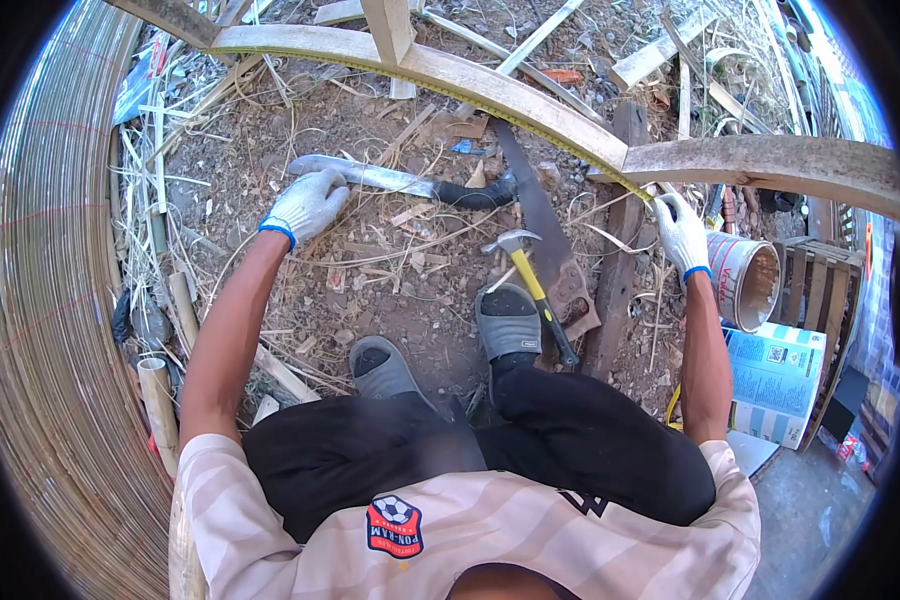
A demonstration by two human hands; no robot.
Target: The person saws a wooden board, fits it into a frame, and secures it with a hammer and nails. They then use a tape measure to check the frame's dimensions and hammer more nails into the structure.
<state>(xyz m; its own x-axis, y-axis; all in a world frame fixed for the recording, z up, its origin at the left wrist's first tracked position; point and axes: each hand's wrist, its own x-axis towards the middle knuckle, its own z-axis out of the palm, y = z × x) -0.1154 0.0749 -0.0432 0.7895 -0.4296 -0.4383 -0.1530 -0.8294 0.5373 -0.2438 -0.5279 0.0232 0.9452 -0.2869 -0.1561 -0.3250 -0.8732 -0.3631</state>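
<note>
My left hand [310,207], in a white glove with a blue cuff, is at the blade end of a machete [380,177]. Its fingers curl against the lower edge of the blade, partly hidden. The machete's black handle points right. My right hand [682,235], gloved the same way, pinches the end of a yellow tape measure [530,122]. That tape runs along the near edge of a curved wooden beam [470,80]. Between my hands, a hammer [528,272] with a yellow and black handle lies across a handsaw [535,205] near my right foot.
A bamboo-slat screen [60,300] stands on the left. On the right are a tipped white bucket [745,280], a blue-and-white tin [778,380] and a wooden crate [815,290]. Wood strips and shavings litter the dirt ground. A plank [615,270] lies right of the saw.
</note>
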